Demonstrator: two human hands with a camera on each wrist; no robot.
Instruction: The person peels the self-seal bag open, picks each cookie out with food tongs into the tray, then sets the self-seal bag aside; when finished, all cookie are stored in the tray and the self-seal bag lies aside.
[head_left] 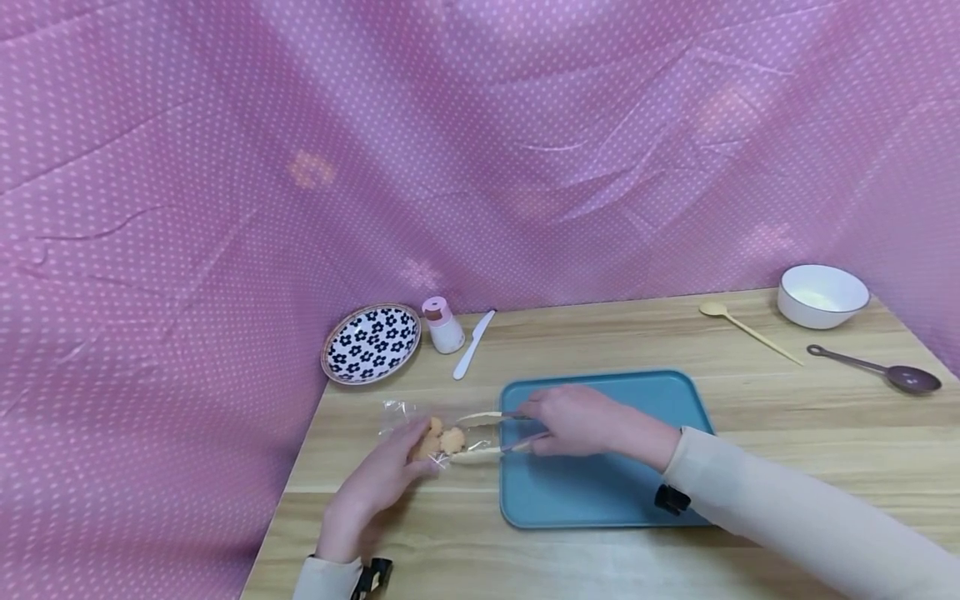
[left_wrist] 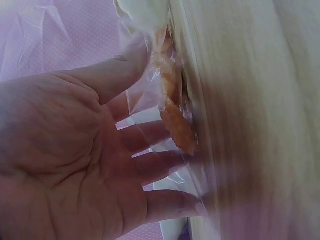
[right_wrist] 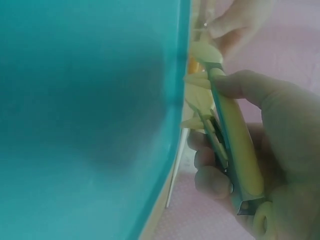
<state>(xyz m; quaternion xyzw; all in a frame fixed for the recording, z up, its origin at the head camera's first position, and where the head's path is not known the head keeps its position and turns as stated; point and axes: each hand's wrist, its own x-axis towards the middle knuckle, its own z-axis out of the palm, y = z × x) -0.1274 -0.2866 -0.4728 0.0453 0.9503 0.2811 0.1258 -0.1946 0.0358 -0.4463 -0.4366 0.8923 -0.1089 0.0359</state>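
In the head view, a clear plastic bag (head_left: 397, 408) with beige, cookie-like pieces (head_left: 452, 440) lies on the wooden table. My left hand (head_left: 382, 471) holds the bag from its left side; in the left wrist view the thumb and spread fingers lie on either side of the plastic. My right hand (head_left: 573, 419) grips yellow-and-metal tongs (right_wrist: 235, 135) above the blue tray (head_left: 600, 508). Their two arms stand apart and reach left past the tray's edge, with pale tips on either side of the pieces. Whether the tips touch the pieces, I cannot tell.
At the back left stand a flower-patterned plate (head_left: 372, 343), a pink-capped shaker (head_left: 444, 327) and a white knife (head_left: 474, 346). To the right are a yellow spoon (head_left: 750, 332), a white bowl (head_left: 822, 297) and a dark spoon (head_left: 877, 369). A pink dotted cloth (head_left: 525, 167) hangs behind.
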